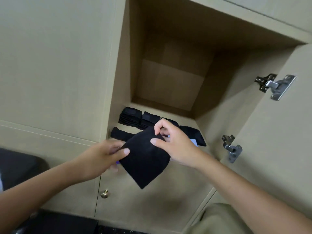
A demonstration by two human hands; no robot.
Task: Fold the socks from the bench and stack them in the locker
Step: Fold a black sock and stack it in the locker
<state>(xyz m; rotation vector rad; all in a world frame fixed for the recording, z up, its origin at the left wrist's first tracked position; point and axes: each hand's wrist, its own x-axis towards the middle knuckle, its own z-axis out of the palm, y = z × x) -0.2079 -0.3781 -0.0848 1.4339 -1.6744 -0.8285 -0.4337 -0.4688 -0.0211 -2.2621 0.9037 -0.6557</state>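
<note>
A folded black sock [145,159] hangs in the air in front of the open locker [168,78]. My left hand [104,156] pinches its left edge with thumb on top. My right hand [175,144] grips its upper right corner between thumb and fingers. On the locker floor behind my hands sit two stacks of folded black socks [130,116], [149,120], more black socks to the right [194,132], and one lying flat at the front left [121,133]. A small purple tag shows under the held sock.
The locker door [270,132] stands open to the right, with two metal hinges [275,86], [232,147]. Below is a closed door with a brass knob [104,194]. A dark bench [18,168] lies at lower left.
</note>
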